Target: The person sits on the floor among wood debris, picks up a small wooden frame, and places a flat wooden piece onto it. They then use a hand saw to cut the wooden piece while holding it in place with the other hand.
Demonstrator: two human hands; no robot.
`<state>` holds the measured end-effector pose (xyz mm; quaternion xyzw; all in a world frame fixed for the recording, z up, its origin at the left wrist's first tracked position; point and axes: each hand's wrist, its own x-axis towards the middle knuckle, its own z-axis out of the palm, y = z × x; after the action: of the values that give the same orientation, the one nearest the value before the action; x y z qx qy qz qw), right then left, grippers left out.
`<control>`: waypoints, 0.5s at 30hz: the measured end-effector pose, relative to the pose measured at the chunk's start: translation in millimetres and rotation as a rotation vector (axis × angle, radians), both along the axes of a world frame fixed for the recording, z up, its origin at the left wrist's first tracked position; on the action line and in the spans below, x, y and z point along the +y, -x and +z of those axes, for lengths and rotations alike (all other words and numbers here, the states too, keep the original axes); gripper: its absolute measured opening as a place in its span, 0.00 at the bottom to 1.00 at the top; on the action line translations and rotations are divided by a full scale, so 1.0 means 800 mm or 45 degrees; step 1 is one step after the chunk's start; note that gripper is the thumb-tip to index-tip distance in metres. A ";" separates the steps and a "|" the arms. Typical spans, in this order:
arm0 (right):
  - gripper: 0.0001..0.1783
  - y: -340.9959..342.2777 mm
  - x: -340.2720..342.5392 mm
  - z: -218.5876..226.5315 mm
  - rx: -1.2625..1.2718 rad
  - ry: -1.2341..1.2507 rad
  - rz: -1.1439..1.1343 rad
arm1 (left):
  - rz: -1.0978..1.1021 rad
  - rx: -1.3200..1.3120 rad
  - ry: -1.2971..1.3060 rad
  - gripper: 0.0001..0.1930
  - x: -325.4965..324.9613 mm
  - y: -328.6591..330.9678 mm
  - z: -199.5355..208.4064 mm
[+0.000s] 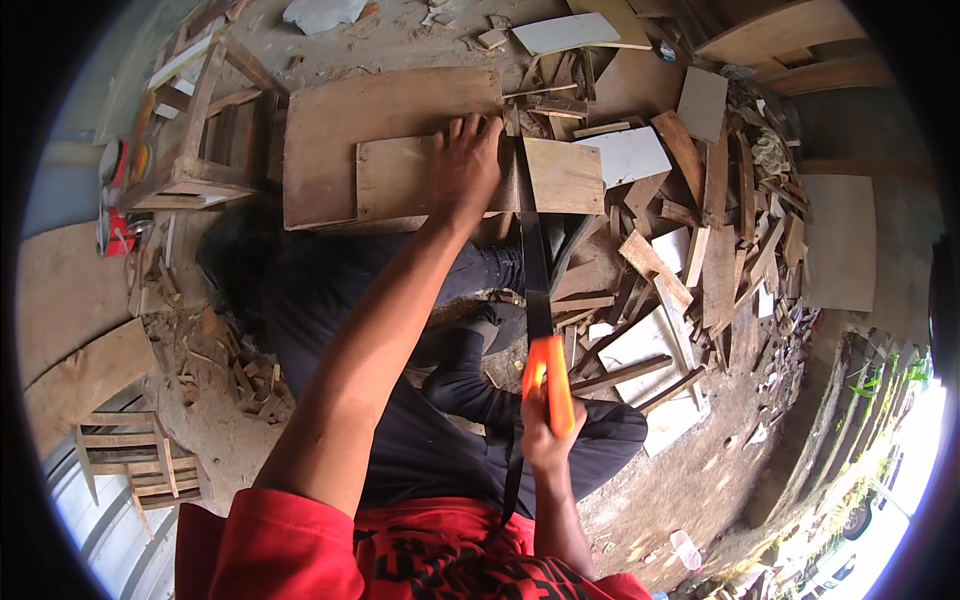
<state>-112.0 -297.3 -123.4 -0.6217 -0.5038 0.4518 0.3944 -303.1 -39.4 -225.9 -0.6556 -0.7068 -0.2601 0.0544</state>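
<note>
My right hand (548,432) is wrapped round the orange handle of a handsaw (537,275). Its dark blade runs forward across a wooden board (567,178), whose right end sticks out past a larger brown board (390,105) beneath it. The blade crosses just right of the larger board's edge; how deep it sits in the wood I cannot tell. My left hand (468,165) presses down on the smaller board, left of the blade, with its fingers stretched toward the far edge. What holds up the larger board is mostly hidden.
Offcuts and broken boards (715,230) are heaped on the right. A wooden stool frame (195,150) stands at the left, beside a red object (115,200). My bent legs (340,290) lie below the boards. Slatted wood pieces (135,455) lie at the lower left.
</note>
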 end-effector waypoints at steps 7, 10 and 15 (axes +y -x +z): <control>0.14 0.088 0.271 -0.033 -0.062 -0.134 -0.011 | -0.038 -0.203 0.021 0.10 0.013 -0.010 0.016; 0.12 0.086 0.267 -0.037 -0.066 -0.160 -0.034 | -0.003 -0.164 0.027 0.12 0.019 -0.012 0.009; 0.15 0.038 0.100 -0.032 0.101 -0.008 -0.038 | 0.041 0.028 0.020 0.17 0.010 -0.003 -0.012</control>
<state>-142.0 -217.6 -148.9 -0.6096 -0.4797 0.4687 0.4227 -300.7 -31.7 -235.4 -0.6473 -0.7187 -0.2466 0.0611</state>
